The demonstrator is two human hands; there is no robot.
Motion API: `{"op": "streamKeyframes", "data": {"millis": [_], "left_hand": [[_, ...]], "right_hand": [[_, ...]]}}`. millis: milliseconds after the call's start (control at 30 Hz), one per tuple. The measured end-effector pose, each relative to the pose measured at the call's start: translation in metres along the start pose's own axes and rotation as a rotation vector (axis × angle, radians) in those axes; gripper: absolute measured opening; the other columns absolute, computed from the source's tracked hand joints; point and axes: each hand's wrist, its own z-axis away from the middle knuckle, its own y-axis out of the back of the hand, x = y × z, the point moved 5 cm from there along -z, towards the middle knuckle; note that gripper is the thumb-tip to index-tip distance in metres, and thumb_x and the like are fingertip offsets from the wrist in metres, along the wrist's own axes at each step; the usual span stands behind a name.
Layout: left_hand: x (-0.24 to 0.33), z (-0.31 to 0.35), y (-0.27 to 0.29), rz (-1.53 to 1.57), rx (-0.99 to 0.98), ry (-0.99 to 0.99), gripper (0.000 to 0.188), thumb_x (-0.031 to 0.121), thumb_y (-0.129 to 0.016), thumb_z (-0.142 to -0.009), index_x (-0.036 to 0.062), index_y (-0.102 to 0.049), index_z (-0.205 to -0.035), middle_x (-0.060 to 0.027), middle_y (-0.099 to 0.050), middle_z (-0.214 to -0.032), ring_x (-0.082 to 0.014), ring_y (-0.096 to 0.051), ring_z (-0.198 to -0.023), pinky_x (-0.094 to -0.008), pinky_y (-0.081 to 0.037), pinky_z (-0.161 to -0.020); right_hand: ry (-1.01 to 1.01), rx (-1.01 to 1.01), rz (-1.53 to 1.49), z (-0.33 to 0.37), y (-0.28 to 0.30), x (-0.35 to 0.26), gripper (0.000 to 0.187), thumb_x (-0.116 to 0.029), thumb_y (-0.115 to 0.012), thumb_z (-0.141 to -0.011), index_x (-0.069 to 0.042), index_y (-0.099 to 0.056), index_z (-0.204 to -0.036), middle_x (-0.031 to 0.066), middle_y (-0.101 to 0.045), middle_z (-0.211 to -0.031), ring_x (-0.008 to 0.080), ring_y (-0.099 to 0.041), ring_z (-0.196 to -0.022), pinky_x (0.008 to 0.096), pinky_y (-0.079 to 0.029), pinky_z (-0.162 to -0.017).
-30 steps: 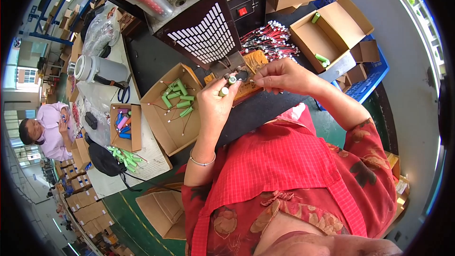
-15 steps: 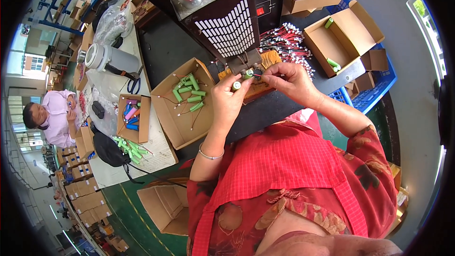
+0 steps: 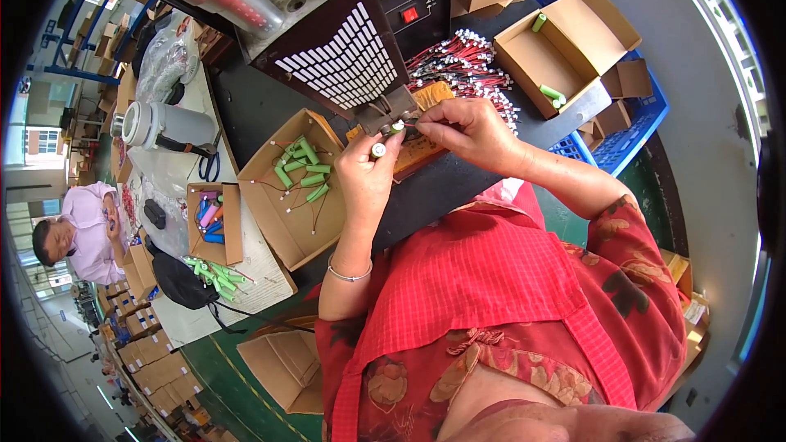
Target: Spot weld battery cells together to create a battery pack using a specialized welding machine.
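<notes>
My left hand (image 3: 363, 178) is closed around green cylindrical battery cells. One cell (image 3: 378, 151) sticks up between the fingers with its pale end showing, and a second cell (image 3: 398, 126) is held at the welding tips of a black spot welder (image 3: 344, 57). From the other side, my right hand (image 3: 473, 137) pinches a thin dark wire beside that second cell; its far end is hidden by the fingers. Both hands are over an orange-yellow block (image 3: 422, 155) under the welder's head. Whether the wire touches the cell, I cannot tell.
Left of my hands, an open carton (image 3: 311, 229) holds several green cells with wires. Behind my right hand lies a heap of red-black connector leads (image 3: 463, 65). Further right are a carton (image 3: 544, 57) with a few cells and a blue crate (image 3: 626, 143). A co-worker (image 3: 90, 229) sits far left.
The whole view has shifted, so the bench and welder appear further left. Both hands keep their grip at the welding tips, with little visible change in their pose.
</notes>
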Motion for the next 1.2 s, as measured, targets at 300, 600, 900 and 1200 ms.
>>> {"op": "streamKeyframes", "data": {"millis": [300, 600, 900, 1200], "left_hand": [[-0.029, -0.001, 0.094, -0.055, 0.278, 0.119, 0.041, 0.004, -0.061, -0.081, 0.0019, -0.047, -0.119, -0.0068, -0.045, -0.106, -0.0132, -0.052, -0.086, -0.0259, -0.047, -0.070], [-0.004, 0.010, 0.062, -0.111, -0.130, 0.129, 0.022, 0.009, -0.059, -0.085, -0.0025, -0.060, -0.104, -0.0037, -0.057, -0.091, -0.0092, -0.054, -0.084, -0.0221, -0.044, -0.074], [-0.005, 0.036, -0.022, 0.787, -0.169, 0.329, 0.029, -0.006, -0.060, -0.080, -0.0039, -0.056, -0.108, -0.0068, -0.060, -0.091, -0.0181, -0.060, -0.091, -0.0297, -0.048, -0.086], [0.000, 0.032, -0.037, 0.853, -0.062, 0.349, 0.023, -0.001, -0.060, -0.081, -0.0013, -0.056, -0.104, -0.0101, -0.062, -0.093, -0.0169, -0.061, -0.082, -0.0279, -0.050, -0.076]], "right_hand": [[-0.160, -0.067, 0.328, 0.036, 0.069, 0.060, 0.010, -0.008, -0.065, -0.077, 0.000, -0.063, -0.081, 0.0113, -0.060, -0.073, 0.0197, -0.061, -0.067, 0.0293, -0.049, -0.060], [-0.109, -0.145, 0.589, 0.044, 0.059, 0.059, 0.013, -0.018, -0.062, -0.075, -0.005, -0.060, -0.076, 0.0103, -0.057, -0.078, 0.0286, -0.059, -0.074, 0.0389, -0.048, -0.064], [-0.376, 0.197, -0.163, 0.057, 0.091, 0.034, 0.016, -0.017, -0.061, -0.085, -0.001, -0.057, -0.084, -0.0020, -0.054, -0.066, 0.0043, -0.049, -0.060, 0.0197, -0.040, -0.054], [-0.296, -0.138, -0.058, 0.078, 0.039, 0.018, 0.012, -0.011, -0.063, -0.082, -0.001, -0.058, -0.084, 0.0032, -0.059, -0.075, 0.0081, -0.055, -0.066, 0.0238, -0.046, -0.061]]}}
